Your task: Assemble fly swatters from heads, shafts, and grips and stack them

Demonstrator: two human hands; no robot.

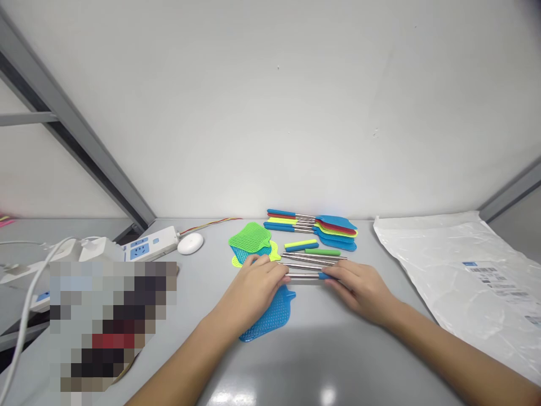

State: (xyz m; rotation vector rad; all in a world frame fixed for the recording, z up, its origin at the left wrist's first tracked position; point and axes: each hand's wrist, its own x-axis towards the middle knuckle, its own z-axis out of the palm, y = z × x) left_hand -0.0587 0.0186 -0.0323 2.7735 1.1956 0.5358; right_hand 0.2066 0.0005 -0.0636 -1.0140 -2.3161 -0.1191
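Note:
My left hand (261, 282) pinches the left end of a thin metal fly swatter rod (305, 276). My right hand (366, 285) is closed around the blue grip (323, 276) at the rod's other end, hiding most of it. Beneath my left wrist lies a loose blue fly swatter head (270, 318), apart from the rod. Behind that hand are a green head (252, 237) and, under it, blue and yellow ones. Several loose metal rods (315, 258) lie just beyond my fingers, beside a yellow grip (298, 243), a blue grip (304, 247) and a green grip (323, 252).
Whole fly swatters (336, 223) in blue, red and yellow are stacked near the wall. A white plastic mailing bag (460, 276) covers the right side. To the left sit a round white device (190, 243), a power strip (147, 243), cables and a blurred-out object (118, 327).

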